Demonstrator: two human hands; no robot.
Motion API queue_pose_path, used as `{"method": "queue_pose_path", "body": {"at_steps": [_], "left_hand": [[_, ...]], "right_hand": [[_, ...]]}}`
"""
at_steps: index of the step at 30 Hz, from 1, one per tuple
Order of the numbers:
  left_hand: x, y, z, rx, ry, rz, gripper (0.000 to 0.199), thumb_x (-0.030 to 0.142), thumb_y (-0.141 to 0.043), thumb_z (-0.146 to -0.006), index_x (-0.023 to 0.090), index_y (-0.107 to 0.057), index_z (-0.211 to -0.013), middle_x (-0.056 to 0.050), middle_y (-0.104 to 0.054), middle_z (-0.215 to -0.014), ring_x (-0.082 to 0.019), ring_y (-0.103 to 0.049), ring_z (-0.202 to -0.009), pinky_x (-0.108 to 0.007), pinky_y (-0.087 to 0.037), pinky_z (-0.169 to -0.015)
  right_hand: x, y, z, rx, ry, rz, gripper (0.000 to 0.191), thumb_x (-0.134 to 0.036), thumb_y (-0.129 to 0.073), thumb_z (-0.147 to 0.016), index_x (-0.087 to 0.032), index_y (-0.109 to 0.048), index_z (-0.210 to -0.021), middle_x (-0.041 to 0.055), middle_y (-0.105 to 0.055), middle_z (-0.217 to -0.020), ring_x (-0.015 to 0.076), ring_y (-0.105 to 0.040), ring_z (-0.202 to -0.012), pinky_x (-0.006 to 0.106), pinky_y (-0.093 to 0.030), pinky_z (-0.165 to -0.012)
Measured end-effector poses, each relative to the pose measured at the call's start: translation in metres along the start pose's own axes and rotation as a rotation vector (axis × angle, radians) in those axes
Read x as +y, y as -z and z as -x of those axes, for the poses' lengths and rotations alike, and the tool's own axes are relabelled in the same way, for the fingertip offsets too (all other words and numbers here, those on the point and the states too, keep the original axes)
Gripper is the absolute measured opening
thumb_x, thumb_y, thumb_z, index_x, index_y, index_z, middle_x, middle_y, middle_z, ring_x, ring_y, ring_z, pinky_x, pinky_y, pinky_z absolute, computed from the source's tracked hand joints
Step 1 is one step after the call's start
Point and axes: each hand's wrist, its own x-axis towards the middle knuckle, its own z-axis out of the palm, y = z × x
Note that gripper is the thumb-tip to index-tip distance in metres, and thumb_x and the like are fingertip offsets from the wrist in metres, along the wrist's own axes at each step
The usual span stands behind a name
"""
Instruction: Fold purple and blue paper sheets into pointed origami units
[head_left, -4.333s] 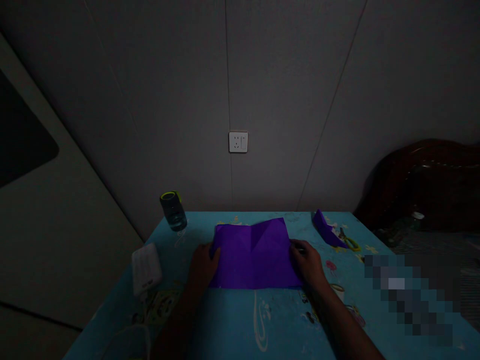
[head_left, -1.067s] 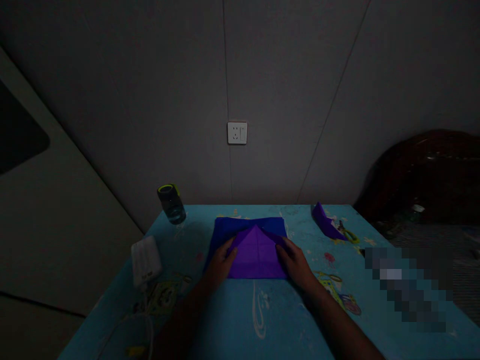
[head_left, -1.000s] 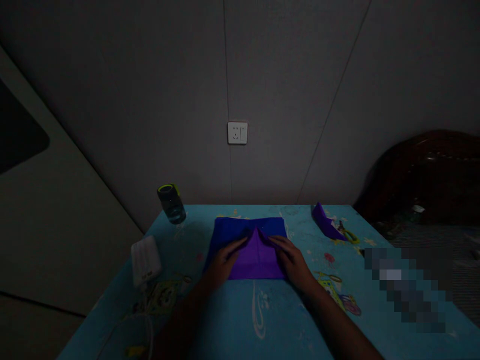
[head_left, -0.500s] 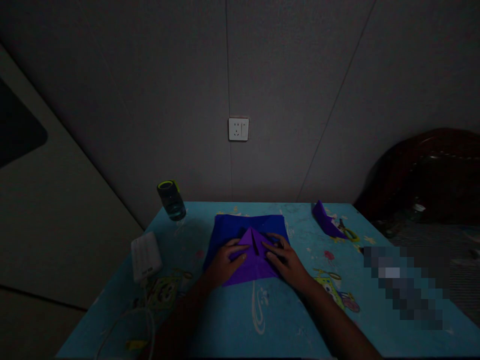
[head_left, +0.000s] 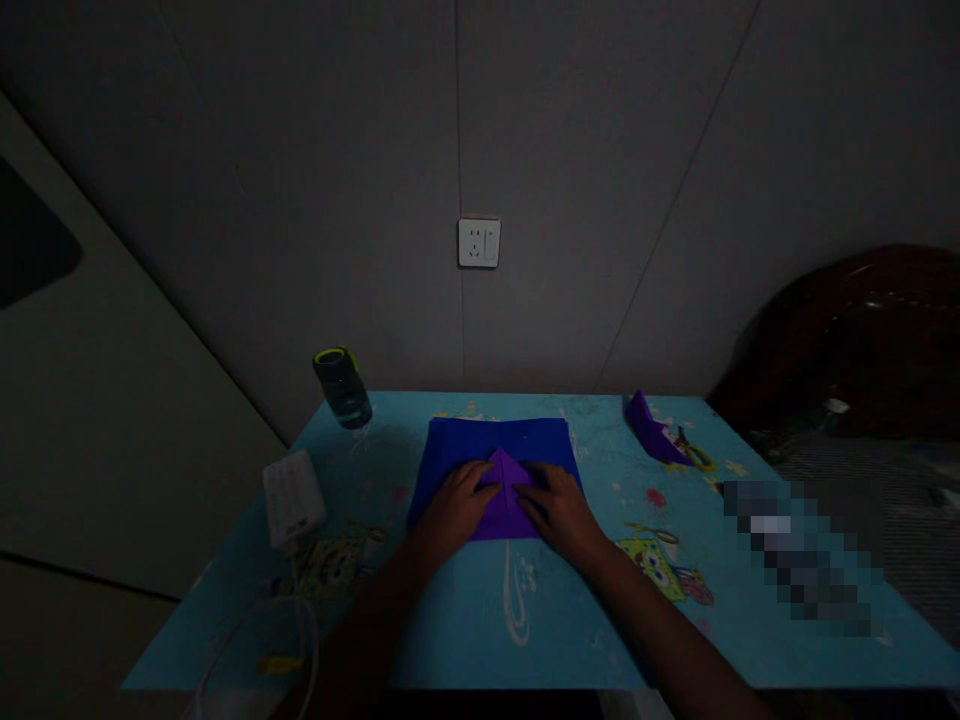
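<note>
Both palms flat, nothing gripped — left hand [head_left: 459,503] and right hand [head_left: 556,506] press the folded purple paper sheet [head_left: 496,468] mid-table [head_left: 465,640], toward the back edge. Clear green-lidded bottle [head_left: 342,385] at back-left corner — contents unreadable.

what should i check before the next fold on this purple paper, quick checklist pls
1. Both hands flat on the paper: ok. The left hand and right hand press on the purple paper.
2. Folded flaps meeting at a centre point: ok. A lighter triangle peaks between the hands.
3. Creases sharp and even: cannot tell, the picture is too dark.
4. Paper fully on the table: ok.
5. Bottle away from the paper: ok, it stands apart at the far left corner.
6. White power bank and the scissors away from the paper: ok, both lie off to the sides.
</note>
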Motion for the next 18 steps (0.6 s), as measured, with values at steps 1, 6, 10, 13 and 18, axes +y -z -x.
{"method": "queue_pose_path", "body": {"at_steps": [1, 6, 10, 13, 18], "left_hand": [[0.001, -0.001, 0.000, -0.031, -0.028, -0.028, 0.032, 0.009, -0.054, -0.089, 0.023, -0.066, -0.115, -0.009, -0.058, -0.131, -0.024, -0.051, -0.123, -0.042, -0.044, -0.106], [0.002, -0.004, -0.001, -0.123, -0.084, -0.032, 0.035, 0.009, -0.055, -0.088, 0.021, -0.063, -0.120, -0.006, -0.066, -0.121, -0.020, -0.057, -0.116, -0.034, -0.046, -0.103], [0.005, 0.005, 0.003, -0.146, -0.065, 0.009, 0.040, 0.015, -0.052, -0.089, 0.021, -0.058, -0.128, -0.008, -0.061, -0.130, -0.022, -0.052, -0.125, -0.036, -0.041, -0.109], [0.010, 0.014, 0.007, -0.161, -0.044, 0.049, 0.043, 0.031, -0.054, -0.090, 0.021, -0.055, -0.132, -0.010, -0.059, -0.134, -0.025, -0.049, -0.129, -0.041, -0.040, -0.110], [0.007, 0.020, 0.010, -0.194, -0.043, 0.125, 0.049, 0.043, -0.056, -0.088, 0.023, -0.056, -0.132, -0.011, -0.056, -0.140, -0.028, -0.047, -0.133, -0.046, -0.039, -0.110]], "right_hand": [[-0.002, 0.001, 0.000, -0.012, 0.019, 0.019, 0.028, -0.027, -0.056, -0.093, -0.027, -0.070, -0.117, 0.0140, -0.054, -0.132, 0.0316, -0.051, -0.118, 0.050, -0.045, -0.093], [-0.005, 0.009, 0.001, -0.167, 0.147, -0.026, 0.044, -0.044, -0.057, -0.092, -0.023, -0.060, -0.131, 0.0140, -0.060, -0.125, 0.0294, -0.054, -0.113, 0.046, -0.044, -0.093], [-0.001, 0.018, 0.001, -0.256, 0.184, -0.067, 0.069, -0.062, -0.062, -0.081, -0.020, -0.055, -0.136, 0.0158, -0.058, -0.130, 0.0321, -0.052, -0.115, 0.048, -0.042, -0.095], [0.000, 0.024, 0.001, -0.262, 0.166, -0.113, 0.061, -0.059, -0.063, -0.083, -0.020, -0.060, -0.130, 0.0150, -0.060, -0.128, 0.0306, -0.054, -0.116, 0.046, -0.041, -0.098], [-0.004, 0.027, -0.001, -0.199, 0.099, -0.232, 0.029, -0.035, -0.050, -0.097, -0.024, -0.068, -0.117, 0.0084, -0.069, -0.119, 0.0226, -0.061, -0.111, 0.039, -0.043, -0.098]]}}
